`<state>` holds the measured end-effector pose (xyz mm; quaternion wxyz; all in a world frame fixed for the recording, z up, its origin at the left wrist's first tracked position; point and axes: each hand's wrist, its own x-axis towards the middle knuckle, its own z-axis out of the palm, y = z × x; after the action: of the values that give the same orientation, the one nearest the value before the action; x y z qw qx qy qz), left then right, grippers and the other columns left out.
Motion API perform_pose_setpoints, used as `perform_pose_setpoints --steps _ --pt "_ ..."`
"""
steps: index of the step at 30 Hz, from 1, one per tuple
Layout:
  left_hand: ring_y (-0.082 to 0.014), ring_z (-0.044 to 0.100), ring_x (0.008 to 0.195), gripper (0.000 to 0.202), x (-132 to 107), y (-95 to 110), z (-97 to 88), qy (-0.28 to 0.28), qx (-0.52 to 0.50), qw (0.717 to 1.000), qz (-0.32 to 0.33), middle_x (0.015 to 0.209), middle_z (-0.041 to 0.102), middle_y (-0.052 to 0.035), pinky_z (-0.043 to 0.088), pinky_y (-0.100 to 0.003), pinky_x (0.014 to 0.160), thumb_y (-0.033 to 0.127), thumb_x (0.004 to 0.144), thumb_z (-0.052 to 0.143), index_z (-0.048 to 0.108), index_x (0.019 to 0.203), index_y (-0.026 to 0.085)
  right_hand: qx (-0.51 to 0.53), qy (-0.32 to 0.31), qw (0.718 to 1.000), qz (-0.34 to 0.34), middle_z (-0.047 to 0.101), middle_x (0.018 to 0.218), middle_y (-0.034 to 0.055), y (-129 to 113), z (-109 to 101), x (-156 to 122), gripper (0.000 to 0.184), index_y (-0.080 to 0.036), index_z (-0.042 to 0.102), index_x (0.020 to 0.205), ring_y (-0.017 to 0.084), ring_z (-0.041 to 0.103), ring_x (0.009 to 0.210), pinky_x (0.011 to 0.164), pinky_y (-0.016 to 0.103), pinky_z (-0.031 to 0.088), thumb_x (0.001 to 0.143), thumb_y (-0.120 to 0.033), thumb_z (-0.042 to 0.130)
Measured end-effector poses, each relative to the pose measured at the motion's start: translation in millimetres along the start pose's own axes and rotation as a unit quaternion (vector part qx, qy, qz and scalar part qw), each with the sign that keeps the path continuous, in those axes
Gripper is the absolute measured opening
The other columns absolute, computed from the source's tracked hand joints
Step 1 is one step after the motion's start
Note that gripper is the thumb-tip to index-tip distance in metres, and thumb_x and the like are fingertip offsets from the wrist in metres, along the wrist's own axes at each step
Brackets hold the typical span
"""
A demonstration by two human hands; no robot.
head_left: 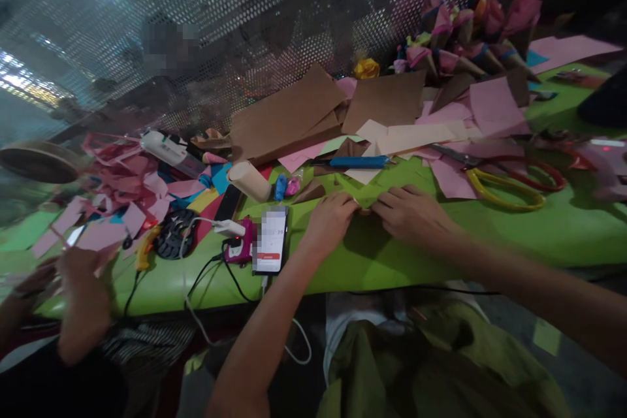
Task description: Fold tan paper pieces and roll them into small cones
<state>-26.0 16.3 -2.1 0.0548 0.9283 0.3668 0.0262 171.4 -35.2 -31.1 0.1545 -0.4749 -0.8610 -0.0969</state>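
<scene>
Two hands meet over the near edge of the table, the left hand [329, 223] and the right hand [410, 214] each with fingers curled and fingertips pinching a small tan piece [364, 211], which sits in the narrow gap between them, mostly covered; what it is made of cannot be told. Beyond them lie one blue pen-like tool [360, 162], one pair of scissors [470, 160] with a yellow and a red handle, and two large brown cardboard sheets [289, 114]. Left of the hands are one lit phone [275, 241], one magenta power strip [239, 251], one pale cardboard tube [251, 181], two little bundles, blue [281, 187] and pink [293, 187], and one yellow corded tool [145, 249]. Many pink-topped paper cones [460, 32], too crowded to count, stand at far right. Everything rests on a glossy lime-green table [318, 279], with a perforated screen [274, 13] behind in a dim room; one co-worker's arm [83, 300] reaches in at left.
</scene>
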Motion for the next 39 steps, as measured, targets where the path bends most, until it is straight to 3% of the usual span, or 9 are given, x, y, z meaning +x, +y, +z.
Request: perform_pose_setpoints --steps 7,16,20,24,28,33,39 --pt "-0.0235 0.061 0.111 0.024 -1.5 -1.4 -0.6 -0.007 0.022 1.000 0.007 0.113 0.069 -0.0085 0.050 -0.038 0.092 0.016 0.100 0.050 0.070 0.113 0.018 0.020 -0.012 0.999 0.026 0.069 0.079 0.0083 -0.2 1.6 4.0 0.027 -0.017 0.071 0.088 0.022 0.057 0.077 0.071 0.034 0.031 0.093 -0.005 0.048" --pt "-0.0233 0.061 0.111 0.029 -2.8 -3.3 7.6 0.027 0.049 0.998 0.016 0.114 0.068 -0.0091 0.050 -0.038 0.094 0.016 0.101 0.047 0.069 0.119 0.019 0.143 -0.047 0.983 0.103 0.069 0.091 0.0107 8.7 -4.6 11.6 0.020 -0.015 0.073 0.089 0.023 0.059 0.086 0.073 0.033 0.036 0.098 -0.017 0.056" --pt "-0.0230 0.062 0.106 0.030 0.3 -3.3 7.0 0.013 0.035 0.999 0.010 0.110 0.068 -0.0090 0.052 -0.036 0.089 0.018 0.103 0.045 0.069 0.121 0.017 0.185 -0.005 0.975 0.121 0.068 0.087 0.0069 15.1 5.1 9.8 0.018 -0.017 0.070 0.087 0.021 0.060 0.083 0.070 0.030 0.037 0.098 -0.021 0.057" --pt "-0.0226 0.061 0.105 0.032 2.6 -4.6 6.3 0.004 0.029 1.000 0.010 0.108 0.068 -0.0092 0.051 -0.035 0.089 0.016 0.103 0.044 0.070 0.121 0.016 0.102 0.070 0.990 0.060 0.071 0.092 0.0065 15.8 8.4 2.1 0.015 -0.020 0.072 0.097 0.022 0.060 0.085 0.073 0.032 0.036 0.099 -0.021 0.057" --pt "-0.0223 0.061 0.103 0.032 4.2 -6.6 8.2 0.007 0.032 0.999 0.013 0.104 0.067 -0.0086 0.051 -0.035 0.089 0.020 0.103 0.045 0.069 0.125 0.019 0.018 0.077 0.997 -0.013 0.072 0.087 0.0061 11.6 4.4 -4.3 0.021 -0.019 0.073 0.095 0.020 0.058 0.080 0.074 0.033 0.033 0.098 -0.013 0.053" --pt "-0.0219 0.060 0.103 0.033 4.1 -6.6 12.7 0.026 0.059 0.998 0.011 0.107 0.066 -0.0083 0.050 -0.034 0.087 0.025 0.105 0.043 0.069 0.125 0.022 -0.017 0.065 0.998 -0.012 0.071 0.083 0.0052 6.8 2.1 -3.8 0.021 -0.019 0.072 0.093 0.020 0.056 0.080 0.075 0.034 0.032 0.097 -0.011 0.053" --pt "-0.0235 0.060 0.107 0.036 3.0 -8.0 17.5 0.017 0.103 0.994 0.025 0.108 0.066 -0.0093 0.050 -0.036 0.088 0.019 0.103 0.044 0.064 0.133 0.020 -0.011 0.039 0.999 0.022 0.071 0.086 0.0068 5.7 3.1 -0.7 0.020 -0.019 0.072 0.088 0.021 0.056 0.083 0.074 0.035 0.029 0.098 -0.015 0.054"
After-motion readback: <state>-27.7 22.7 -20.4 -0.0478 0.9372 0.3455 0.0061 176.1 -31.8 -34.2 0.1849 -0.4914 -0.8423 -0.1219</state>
